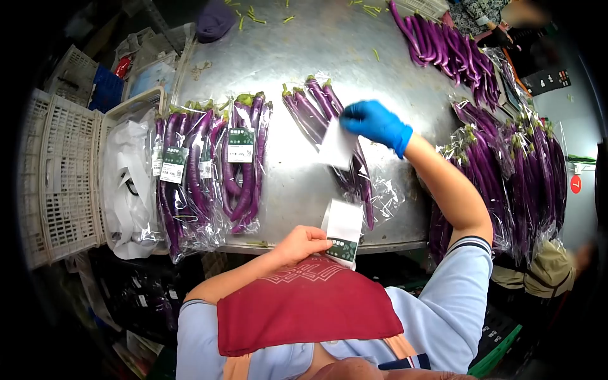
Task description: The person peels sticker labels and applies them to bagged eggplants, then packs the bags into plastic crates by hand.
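Observation:
My right hand (378, 126), in a blue glove, pinches a white label (338, 144) over a clear bag of long purple eggplants (310, 114). Whether the label touches the bag, I cannot tell. Near the table's front edge, my bare left hand (303, 246) grips a strip of labels (344, 228), white with a green printed part. Left of the middle lies a bagged bunch of eggplants (244, 183) bearing a green and white label (241, 145). More labelled bags of eggplants (199, 171) are beside it.
A white crate (109, 120) with clear plastic bags (130, 183) stands at the left. Loose eggplants (437, 41) lie at the far right, and several bagged ones (525, 183) are heaped nearer. Another person's hand (500, 31) shows at the top right. Green stem bits (253, 16) dot the metal table (285, 54).

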### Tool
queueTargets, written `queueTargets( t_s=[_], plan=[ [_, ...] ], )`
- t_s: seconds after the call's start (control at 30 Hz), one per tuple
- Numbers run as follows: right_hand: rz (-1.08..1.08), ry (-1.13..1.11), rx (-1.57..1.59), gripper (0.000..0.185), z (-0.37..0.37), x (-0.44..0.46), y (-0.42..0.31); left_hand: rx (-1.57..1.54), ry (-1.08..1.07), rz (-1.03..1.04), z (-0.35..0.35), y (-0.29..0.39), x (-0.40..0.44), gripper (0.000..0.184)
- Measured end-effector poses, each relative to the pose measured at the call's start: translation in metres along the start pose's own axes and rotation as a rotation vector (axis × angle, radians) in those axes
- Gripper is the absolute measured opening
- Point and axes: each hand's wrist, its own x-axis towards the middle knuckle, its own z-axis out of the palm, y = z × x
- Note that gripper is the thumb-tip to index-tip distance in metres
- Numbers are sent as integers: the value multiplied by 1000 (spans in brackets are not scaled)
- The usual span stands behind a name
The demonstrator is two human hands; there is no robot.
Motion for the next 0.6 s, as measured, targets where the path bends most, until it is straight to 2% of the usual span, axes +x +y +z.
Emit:
queueTargets(
  t_s=[0.03,0.07,0.13,0.23,0.33,0.37,0.4,0.47,0.57,0.6],
  plan=[
    [-68,90,-105,18,-8,16,-1,28,-9,-15,0,0,1,20],
    [-309,317,-183,15,-8,25,0,55,-19,-30,1,0,2,20],
    [-687,567,-525,15,-17,35,-14,13,-21,-21,3,-1,4,19],
    [-839,539,-947,23,6,24,-1,2,-47,-17,1,-3,8,19],
    [-705,200,-993,24,58,0,49,35,-46,-12,5,1,8,19],
    [-691,148,-957,24,70,-10,63,55,-48,-11,4,1,9,19],
    [-596,27,-929,25,80,-18,73,74,-51,-9,4,0,10,19],
    [-515,94,-825,23,84,-30,67,92,-63,-18,5,0,13,19],
    [-404,304,-554,34,80,-47,52,84,-85,-48,4,1,14,18],
    [-227,310,-470,43,81,-52,53,68,-87,-55,5,3,13,18]
  ],
)
